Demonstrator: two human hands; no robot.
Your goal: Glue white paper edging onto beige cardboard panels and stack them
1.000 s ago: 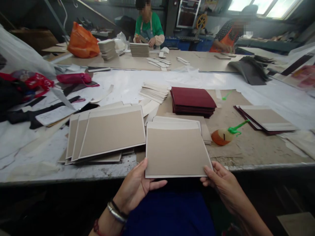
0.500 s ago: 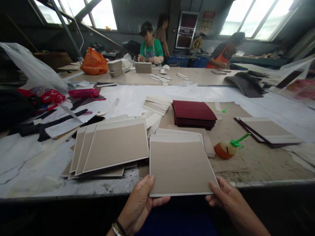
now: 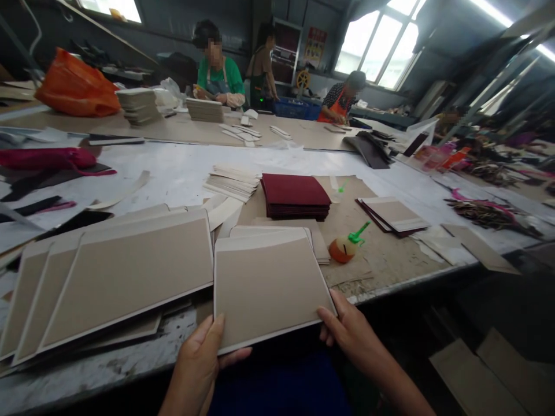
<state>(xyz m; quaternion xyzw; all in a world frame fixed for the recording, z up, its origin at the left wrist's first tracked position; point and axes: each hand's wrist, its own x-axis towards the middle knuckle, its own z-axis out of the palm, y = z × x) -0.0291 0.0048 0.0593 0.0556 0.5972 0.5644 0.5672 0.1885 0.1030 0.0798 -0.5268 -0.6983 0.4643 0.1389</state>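
Note:
A beige panel with pale edges [image 3: 269, 283] lies between my two hands, its near side jutting past the table edge. My left hand [image 3: 206, 352] grips its near left corner, thumb on top and fingers beneath. At the near right corner, my right hand [image 3: 347, 323] pinches it the same way. Under the panel's far side shows another similar panel [image 3: 277, 231]. Left of it, a fanned pile of like panels [image 3: 130, 266] rests on the table. Beyond stands a stack of dark red sheets [image 3: 295, 196]. A squat bottle with a green nozzle [image 3: 344, 248] sits to the right.
Pale strips [image 3: 234, 182] lie left of the red stack. More panels [image 3: 392, 215] rest to the right. An orange bag [image 3: 78, 84] is at the far left. Several people work across the table, one in a green top [image 3: 232, 75]. Boards [image 3: 477, 370] stand low at right.
My view has swung to the right and tilted, so the scene sits further left and more of the right side shows. Both hands keep hold of the same panel.

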